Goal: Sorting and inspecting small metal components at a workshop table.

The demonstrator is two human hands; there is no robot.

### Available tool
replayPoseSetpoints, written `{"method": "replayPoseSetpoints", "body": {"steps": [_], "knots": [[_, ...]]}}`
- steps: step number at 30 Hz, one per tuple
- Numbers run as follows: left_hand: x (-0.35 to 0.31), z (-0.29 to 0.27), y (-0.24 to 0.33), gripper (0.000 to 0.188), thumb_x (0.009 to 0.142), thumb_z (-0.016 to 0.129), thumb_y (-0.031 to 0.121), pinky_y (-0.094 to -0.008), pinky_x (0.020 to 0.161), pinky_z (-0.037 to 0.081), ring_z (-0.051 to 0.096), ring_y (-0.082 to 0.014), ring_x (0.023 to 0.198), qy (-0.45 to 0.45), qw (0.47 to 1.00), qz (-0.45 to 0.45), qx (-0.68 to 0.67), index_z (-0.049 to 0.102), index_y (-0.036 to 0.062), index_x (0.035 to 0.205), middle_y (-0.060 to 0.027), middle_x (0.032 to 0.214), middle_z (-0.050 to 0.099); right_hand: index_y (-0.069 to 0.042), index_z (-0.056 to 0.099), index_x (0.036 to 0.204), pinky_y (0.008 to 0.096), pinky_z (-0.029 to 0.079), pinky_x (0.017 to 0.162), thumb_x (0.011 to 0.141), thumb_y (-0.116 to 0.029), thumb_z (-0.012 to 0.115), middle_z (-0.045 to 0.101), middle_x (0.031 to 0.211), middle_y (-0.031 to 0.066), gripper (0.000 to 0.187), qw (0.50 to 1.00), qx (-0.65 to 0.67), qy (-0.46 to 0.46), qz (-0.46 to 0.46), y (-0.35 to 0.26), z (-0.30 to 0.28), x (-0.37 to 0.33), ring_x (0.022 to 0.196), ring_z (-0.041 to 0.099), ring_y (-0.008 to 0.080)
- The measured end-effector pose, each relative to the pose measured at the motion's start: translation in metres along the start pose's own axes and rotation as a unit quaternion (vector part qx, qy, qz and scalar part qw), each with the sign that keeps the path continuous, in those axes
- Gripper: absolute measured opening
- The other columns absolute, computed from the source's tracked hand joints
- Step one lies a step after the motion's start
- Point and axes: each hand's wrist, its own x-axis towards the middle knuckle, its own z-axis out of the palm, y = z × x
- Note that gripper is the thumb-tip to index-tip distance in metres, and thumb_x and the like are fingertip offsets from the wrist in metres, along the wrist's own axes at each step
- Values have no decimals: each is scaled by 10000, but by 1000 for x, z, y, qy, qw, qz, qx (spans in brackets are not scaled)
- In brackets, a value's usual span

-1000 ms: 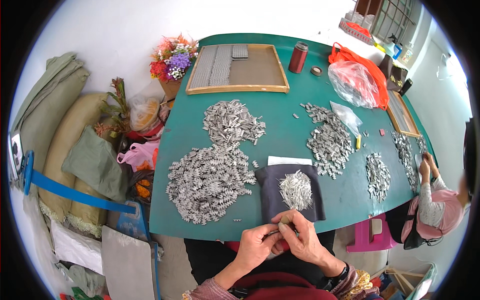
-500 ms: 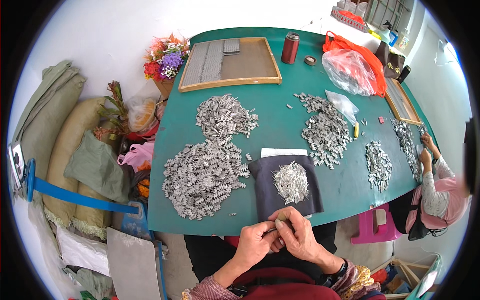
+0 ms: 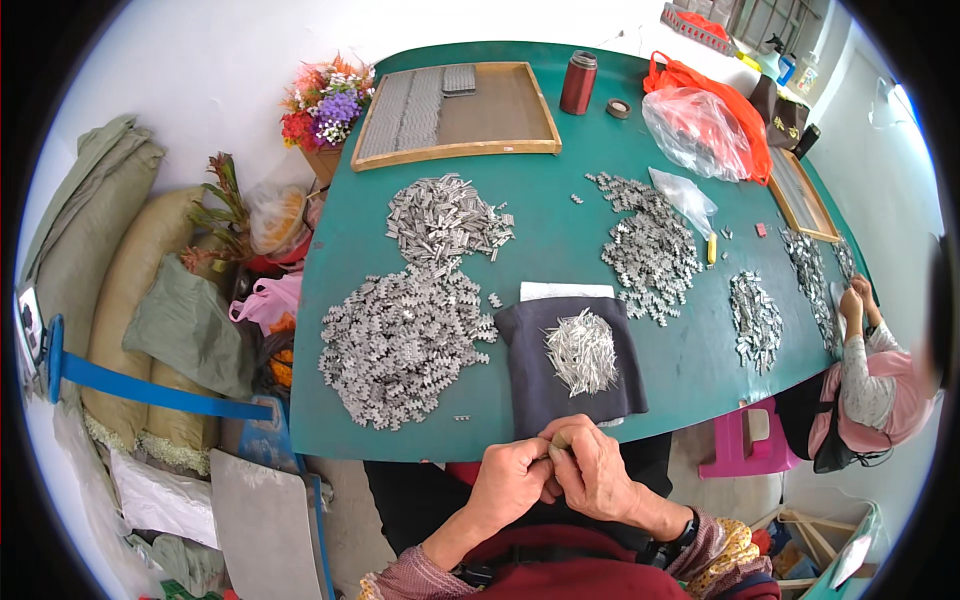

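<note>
At the near edge of the table, my left hand (image 3: 506, 484) and my right hand (image 3: 602, 478) meet with fingertips pinched together. Whatever small thing they hold between them is hidden by the fingers. Just beyond them lies a folded dark cloth (image 3: 526, 372), bearing a heap of thin silvery pins (image 3: 582, 352). Left of the cloth spreads a large pile of small toothed grey metal pieces (image 3: 400, 350). One single toothed piece (image 3: 461, 418) lies apart in front of that pile.
Farther off are a pile of short metal bars (image 3: 448, 218), another metal pile (image 3: 650, 255), a wooden-framed tray (image 3: 495, 110) with rows of parts, and a red flask (image 3: 579, 84). At the right, a co-worker's hands (image 3: 858, 296) are over small parts beside a pink stool (image 3: 748, 440).
My hands stay pinched together, with the fingertips drawn slightly closer. The whole view has shifted a little, so the table sits higher. The co-worker's hands have come closer together.
</note>
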Motion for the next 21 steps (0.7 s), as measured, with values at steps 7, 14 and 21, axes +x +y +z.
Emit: {"method": "replayPoseSetpoints", "body": {"steps": [7,14,21], "knots": [[2,-6,4,87,933,593,-29,-285,559,587,702,-165,651,-38,998,-50,-12,665,-78,926,-114,738,694,6,552,1071,382,510,649,763,29,628,600,1122,168,318,984,-141,-56,-93,-1,-15,-8,800,635,294],[3,-9,9,62,938,620,-3,-277,559,587,694,-160,653,-91,994,-42,-46,619,-63,955,-112,777,685,-12,607,1162,367,521,686,663,42,654,587,1205,163,505,980,-158,-34,-117,3,-19,-17,854,643,265],[5,-11,15,303,937,592,-48,-304,599,606,709,-204,722,-82,985,-73,-136,479,-52,1218,-138,866,681,2,606,1221,345,529,696,808,91,593,569,1211,176,423,999,11,-44,24,-7,-19,-17,855,633,252]]}}
